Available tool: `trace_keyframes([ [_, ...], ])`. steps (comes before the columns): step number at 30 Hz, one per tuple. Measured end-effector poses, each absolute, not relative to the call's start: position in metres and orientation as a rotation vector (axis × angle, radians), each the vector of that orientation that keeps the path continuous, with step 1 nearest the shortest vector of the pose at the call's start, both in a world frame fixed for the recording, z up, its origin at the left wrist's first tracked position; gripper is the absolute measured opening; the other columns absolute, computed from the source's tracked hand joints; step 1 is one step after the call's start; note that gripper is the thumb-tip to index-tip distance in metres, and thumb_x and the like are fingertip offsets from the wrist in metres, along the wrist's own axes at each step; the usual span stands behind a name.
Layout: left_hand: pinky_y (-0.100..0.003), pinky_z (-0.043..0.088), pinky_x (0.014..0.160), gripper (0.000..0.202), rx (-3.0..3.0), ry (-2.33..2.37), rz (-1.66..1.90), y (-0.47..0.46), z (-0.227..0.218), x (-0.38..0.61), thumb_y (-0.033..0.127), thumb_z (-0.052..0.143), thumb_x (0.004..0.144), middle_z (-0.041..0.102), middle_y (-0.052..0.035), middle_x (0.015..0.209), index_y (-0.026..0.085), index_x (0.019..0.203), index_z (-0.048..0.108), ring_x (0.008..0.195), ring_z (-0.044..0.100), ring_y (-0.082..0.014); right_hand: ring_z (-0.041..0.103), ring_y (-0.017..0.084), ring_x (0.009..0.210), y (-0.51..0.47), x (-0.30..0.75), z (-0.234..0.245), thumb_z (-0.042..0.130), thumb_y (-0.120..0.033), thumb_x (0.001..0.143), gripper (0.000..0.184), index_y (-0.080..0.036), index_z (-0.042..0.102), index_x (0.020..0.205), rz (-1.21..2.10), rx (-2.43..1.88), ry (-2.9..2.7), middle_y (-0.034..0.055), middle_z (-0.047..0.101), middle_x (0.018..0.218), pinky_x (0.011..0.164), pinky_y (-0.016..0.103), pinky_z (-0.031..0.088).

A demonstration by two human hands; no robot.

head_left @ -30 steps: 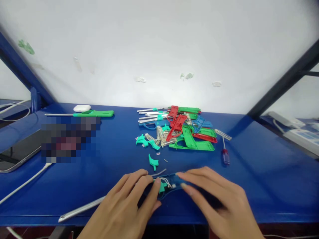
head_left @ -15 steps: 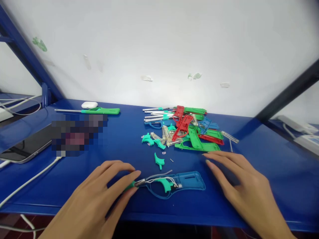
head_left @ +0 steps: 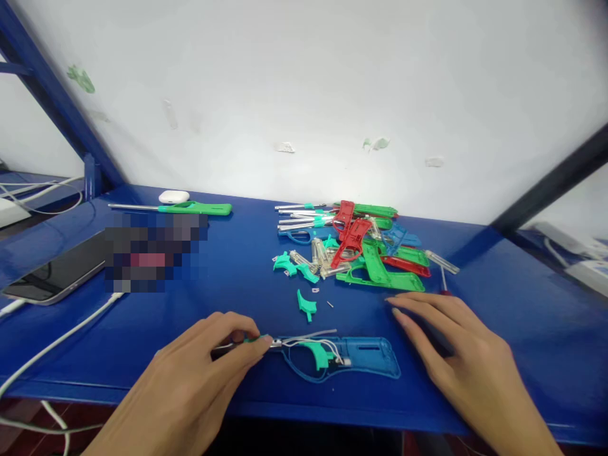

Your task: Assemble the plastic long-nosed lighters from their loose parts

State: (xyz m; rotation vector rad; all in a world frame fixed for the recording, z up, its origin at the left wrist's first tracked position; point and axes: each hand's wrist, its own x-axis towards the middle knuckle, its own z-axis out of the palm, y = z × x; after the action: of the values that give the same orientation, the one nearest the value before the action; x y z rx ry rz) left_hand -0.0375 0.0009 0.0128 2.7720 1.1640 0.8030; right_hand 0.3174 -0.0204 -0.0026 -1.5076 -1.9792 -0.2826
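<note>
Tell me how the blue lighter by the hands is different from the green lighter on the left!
The blue lighter lies open, with its insides showing; the green lighter looks closed. The left hand pinches the blue lighter's front end, while no hand touches the green lighter. Both have a handle and some metal in front.

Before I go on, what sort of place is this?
Likely a workbench for small-parts handwork: the blue tabletop holds teal triggers, a heap of coloured casing halves, and an open blue casing with exposed wires.
</note>
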Motion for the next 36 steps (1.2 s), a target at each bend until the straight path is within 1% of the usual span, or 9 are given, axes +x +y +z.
trace_keyframes([
  [4,-0.021,0.057,0.08,0.041,2.847,1.109,0.846,0.001,0.008,-0.039,0.006,0.043,0.1,0.068,-0.0028,0.115,0.028,0.123,0.069,0.094,0.072,-0.0133,0.07,0.023,0.11,-0.022,0.318,-0.002,0.057,-0.036,0.107,0.02,-0.032,0.071,0.121,-0.253,-1.512,-1.99,0.001,0.075,0.118,0.101,0.042,0.054],
  [7,-0.022,0.058,0.082,0.047,2.815,1.148,0.835,-0.001,0.001,-0.042,0.003,0.041,0.099,0.068,-0.002,0.12,0.032,0.127,0.067,0.099,0.071,-0.0143,0.07,0.023,0.114,-0.029,0.314,0.002,0.059,-0.039,0.106,0.022,-0.036,0.069,0.126,-0.145,-1.474,-2.059,-0.0003,0.073,0.124,0.103,0.043,0.054],
  [10,-0.025,0.058,0.086,0.053,2.802,1.201,0.772,-0.002,0.001,-0.043,0.003,0.041,0.099,0.066,-0.0022,0.125,0.035,0.134,0.064,0.105,0.07,-0.0156,0.069,0.025,0.12,-0.038,0.307,0.005,0.066,-0.049,0.102,0.037,-0.041,0.063,0.137,0.003,-1.413,-2.193,-0.0006,0.071,0.131,0.099,0.042,0.058],
  [12,-0.024,0.058,0.085,0.055,2.829,1.144,0.765,-0.001,0.005,-0.042,0.001,0.041,0.098,0.067,-0.0029,0.124,0.034,0.136,0.064,0.104,0.07,-0.0152,0.07,0.024,0.117,-0.041,0.303,0.005,0.069,-0.052,0.1,0.045,-0.043,0.06,0.142,0.063,-1.384,-2.247,-0.0003,0.071,0.129,0.094,0.039,0.062],
  [16,-0.024,0.057,0.087,0.052,2.856,1.062,0.803,0.001,0.008,-0.041,0.001,0.042,0.098,0.07,-0.0028,0.124,0.031,0.132,0.067,0.105,0.071,-0.0157,0.071,0.022,0.11,-0.04,0.298,0.005,0.067,-0.047,0.102,0.037,-0.045,0.063,0.138,0.135,-1.365,-2.274,-0.0012,0.071,0.121,0.092,0.037,0.063],
  [20,-0.029,0.056,0.096,0.044,2.817,1.142,0.712,-0.001,0.001,-0.043,0.013,0.048,0.104,0.066,-0.0021,0.136,0.034,0.14,0.062,0.116,0.067,-0.0193,0.07,0.02,0.111,-0.037,0.298,0.007,0.066,-0.048,0.103,0.032,-0.047,0.064,0.135,0.195,-1.406,-2.257,-0.0016,0.069,0.122,0.092,0.035,0.062],
  [23,-0.026,0.056,0.098,0.04,2.801,1.142,0.734,-0.002,0.0,-0.043,0.017,0.048,0.106,0.067,-0.0009,0.134,0.034,0.139,0.063,0.116,0.067,-0.0176,0.07,0.02,0.111,-0.037,0.298,0.007,0.065,-0.048,0.103,0.032,-0.048,0.064,0.134,0.212,-1.408,-2.25,-0.002,0.069,0.122,0.091,0.035,0.062],
  [28,-0.018,0.052,0.1,0.042,2.808,1.1,0.761,0.002,0.007,-0.039,0.009,0.047,0.103,0.069,0.0005,0.127,0.03,0.134,0.066,0.112,0.068,-0.012,0.069,0.02,0.112,-0.039,0.299,0.006,0.065,-0.046,0.103,0.032,-0.049,0.062,0.135,0.217,-1.42,-2.239,-0.0027,0.068,0.123,0.093,0.036,0.062],
  [36,-0.017,0.052,0.101,0.047,2.832,1.051,0.851,0.007,0.014,-0.033,0.0,0.043,0.098,0.073,0.0015,0.119,0.027,0.127,0.069,0.108,0.068,-0.0111,0.069,0.021,0.114,-0.039,0.299,0.006,0.065,-0.047,0.103,0.031,-0.047,0.064,0.134,0.235,-1.447,-2.232,-0.001,0.068,0.124,0.094,0.037,0.062],
])
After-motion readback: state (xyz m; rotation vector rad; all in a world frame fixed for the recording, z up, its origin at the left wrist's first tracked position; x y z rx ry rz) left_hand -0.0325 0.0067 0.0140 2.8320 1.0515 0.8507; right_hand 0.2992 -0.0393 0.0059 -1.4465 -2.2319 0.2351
